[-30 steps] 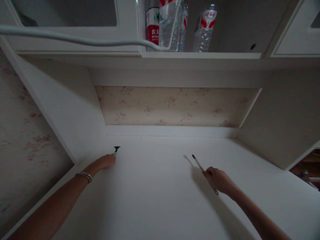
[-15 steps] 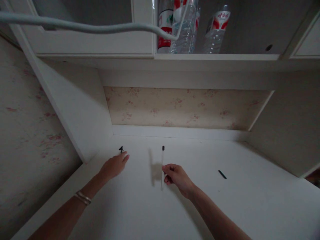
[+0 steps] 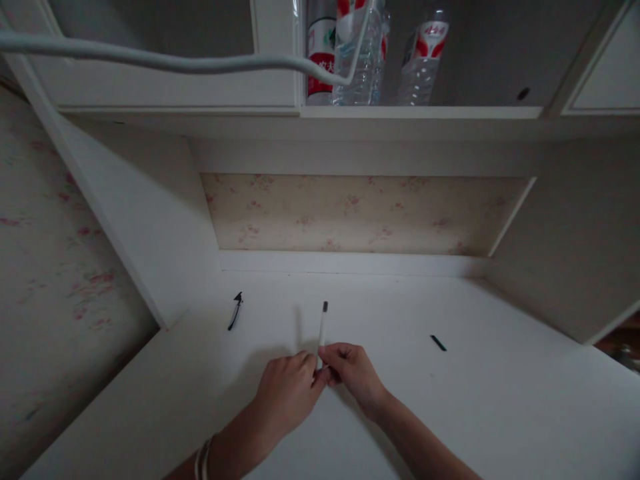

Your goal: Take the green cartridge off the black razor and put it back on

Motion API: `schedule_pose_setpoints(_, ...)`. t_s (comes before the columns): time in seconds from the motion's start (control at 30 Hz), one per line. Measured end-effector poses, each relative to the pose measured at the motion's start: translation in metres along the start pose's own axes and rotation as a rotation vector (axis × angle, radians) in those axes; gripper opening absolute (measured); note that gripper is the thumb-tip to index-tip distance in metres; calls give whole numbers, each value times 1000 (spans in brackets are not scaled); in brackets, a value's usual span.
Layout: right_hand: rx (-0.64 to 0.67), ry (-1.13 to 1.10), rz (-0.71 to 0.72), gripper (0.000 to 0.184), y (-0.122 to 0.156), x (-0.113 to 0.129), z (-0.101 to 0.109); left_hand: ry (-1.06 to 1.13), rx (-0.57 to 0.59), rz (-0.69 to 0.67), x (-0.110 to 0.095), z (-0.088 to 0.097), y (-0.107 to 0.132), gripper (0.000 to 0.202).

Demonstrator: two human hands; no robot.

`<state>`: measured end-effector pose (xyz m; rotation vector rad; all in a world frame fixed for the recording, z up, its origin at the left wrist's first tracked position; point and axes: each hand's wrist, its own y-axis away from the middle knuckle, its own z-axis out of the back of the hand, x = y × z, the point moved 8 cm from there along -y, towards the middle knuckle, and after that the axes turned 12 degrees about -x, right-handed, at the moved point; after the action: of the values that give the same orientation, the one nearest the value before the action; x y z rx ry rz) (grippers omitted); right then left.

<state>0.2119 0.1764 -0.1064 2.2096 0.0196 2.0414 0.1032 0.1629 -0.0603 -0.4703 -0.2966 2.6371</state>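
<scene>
Upright between my hands stands a slim white pen-like tube point(image 3: 323, 327) with a dark top end. My right hand point(image 3: 356, 375) pinches it low down between thumb and fingertips. Right beside it, my left hand point(image 3: 289, 385) is closed at the tube's lower end, its thumb meeting the right fingertips. That lower end is hidden by the fingers. A small black-and-clear pen-like piece point(image 3: 235, 312) lies on the white tabletop point(image 3: 280, 300) to the left. Over on the right lies a short flat black piece point(image 3: 439, 343).
Overhead, a cabinet shelf point(image 3: 420, 112) holds several plastic bottles point(image 3: 357, 60). A white cable point(image 3: 200, 65) crosses in front of it. Side panels point(image 3: 120, 213) bound the tabletop left and right, with a floral-papered back wall point(image 3: 350, 213) behind.
My left hand has left the black-and-clear piece on the left and come over to the tube's lower end beside my right hand. The view has shifted slightly.
</scene>
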Motion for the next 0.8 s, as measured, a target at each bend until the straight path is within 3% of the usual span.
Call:
schedule_pose_setpoints(0.2, 23, 12, 40, 47, 2, 1, 8, -17, 29, -31, -12, -8, -8, 39)
schedule_pose_setpoints(0.33, -7, 173, 119, 45, -7, 4, 32, -122, -13, 36, 11, -9, -21, 38)
schedule_pose_setpoints(0.43, -138, 449, 209, 39, -17, 12, 82, -246, -20, 127, 52, -7, -33, 40)
schedule_pose_setpoints(0.53, -334, 746, 332, 31, -23, 25, 152, -380, -34, 185, 97, -1, -44, 42)
schedule_pose_setpoints(0.67, -535, 1120, 205, 34, -25, 20, 247, -439, 1, 262, 143, -1, -48, 42)
schedule_pose_setpoints(0.8, -523, 1270, 163, 48, -23, 3, 306, -460, 7, 278, 162, -3, -50, 42)
